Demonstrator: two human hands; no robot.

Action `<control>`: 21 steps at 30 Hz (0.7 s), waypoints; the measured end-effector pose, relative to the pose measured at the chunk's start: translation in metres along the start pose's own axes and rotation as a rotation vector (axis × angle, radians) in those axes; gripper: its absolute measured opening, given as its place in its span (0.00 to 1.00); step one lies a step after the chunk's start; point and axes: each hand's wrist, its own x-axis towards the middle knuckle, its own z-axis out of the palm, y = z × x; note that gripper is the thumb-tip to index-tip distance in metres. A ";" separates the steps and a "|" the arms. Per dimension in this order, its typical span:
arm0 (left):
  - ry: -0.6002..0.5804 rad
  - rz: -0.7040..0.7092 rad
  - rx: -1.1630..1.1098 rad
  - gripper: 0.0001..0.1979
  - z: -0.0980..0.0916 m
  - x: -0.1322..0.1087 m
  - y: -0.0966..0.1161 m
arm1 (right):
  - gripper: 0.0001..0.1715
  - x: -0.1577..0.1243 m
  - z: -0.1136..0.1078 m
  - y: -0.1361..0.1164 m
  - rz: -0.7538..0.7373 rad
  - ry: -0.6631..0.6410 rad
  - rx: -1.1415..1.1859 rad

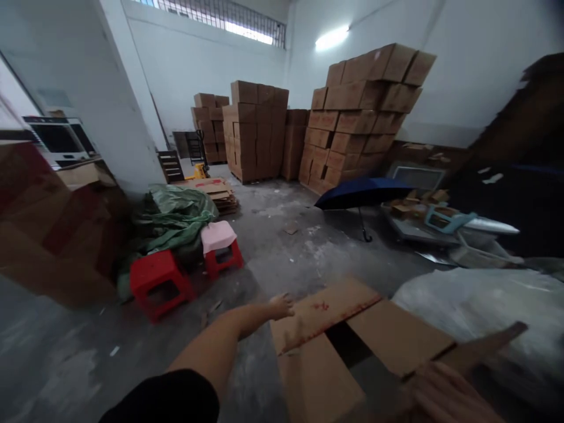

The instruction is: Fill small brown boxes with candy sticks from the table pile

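Below me is a cardboard box with its top flaps partly folded inward and a dark gap between them. Red marks run along the far flap. My left hand is at the left edge of that flap, its fingers stretched out. Low on the right, my right hand lies over the near side of the box, blurred, with its fingers extended. Beside it a raised flap points to the right. Neither hand visibly grasps anything.
Red stools and a green tarp are on the left. Clear plastic sheeting bulges at the right. An open blue umbrella rests on the floor ahead. Stacked cartons stand at the back.
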 end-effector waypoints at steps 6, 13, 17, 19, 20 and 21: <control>-0.019 0.312 0.255 0.38 -0.042 0.095 -0.047 | 0.19 0.086 0.053 0.135 0.085 0.062 0.073; 0.095 0.236 0.385 0.23 -0.102 0.147 -0.187 | 0.20 0.172 0.148 0.286 -0.087 0.150 0.116; 0.135 0.140 0.365 0.10 -0.150 0.154 -0.280 | 0.18 0.207 0.219 0.395 -0.157 0.150 0.139; 0.144 0.127 0.336 0.09 -0.180 0.163 -0.321 | 0.18 0.212 0.268 0.466 -0.121 0.106 0.120; 0.138 0.120 0.316 0.09 -0.196 0.170 -0.341 | 0.18 0.214 0.294 0.505 -0.088 0.059 0.106; 0.128 0.110 0.296 0.09 -0.211 0.181 -0.360 | 0.19 0.214 0.320 0.546 -0.047 0.011 0.089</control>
